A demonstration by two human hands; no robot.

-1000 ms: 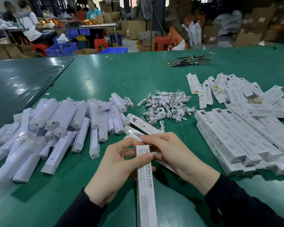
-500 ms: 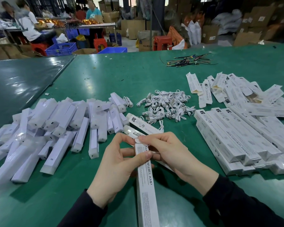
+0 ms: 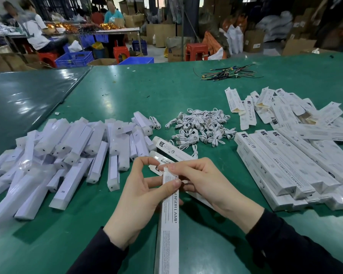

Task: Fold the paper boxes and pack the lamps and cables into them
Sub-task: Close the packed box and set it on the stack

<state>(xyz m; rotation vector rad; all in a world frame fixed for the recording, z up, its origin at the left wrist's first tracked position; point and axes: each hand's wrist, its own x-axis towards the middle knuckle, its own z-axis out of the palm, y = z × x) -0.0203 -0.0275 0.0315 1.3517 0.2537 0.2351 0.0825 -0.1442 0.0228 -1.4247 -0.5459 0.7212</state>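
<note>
**Closing the end flap of a lamp box**

Nearest us, over the green bench [image 3: 186, 91], we hold a long white box [image 3: 169, 214] between both hands. Our left hand [image 3: 139, 196] pinches its upper part, thumb on the printed face; our right hand [image 3: 204, 182] curls around the far end, fingertips at the flap. Thin card like this is light and creases easily, so we judge a grip by the edges safest. Beyond lie wrapped lamps [image 3: 67, 155], cables [image 3: 200, 127] and finished boxes [image 3: 285, 165].

Dark loose wires [image 3: 229, 73] lie far back on the green tabletop [image 3: 147, 91]; beyond stand blue crates [image 3: 74, 59], red stools [image 3: 196, 51], cardboard cartons [image 3: 252, 40].
</note>
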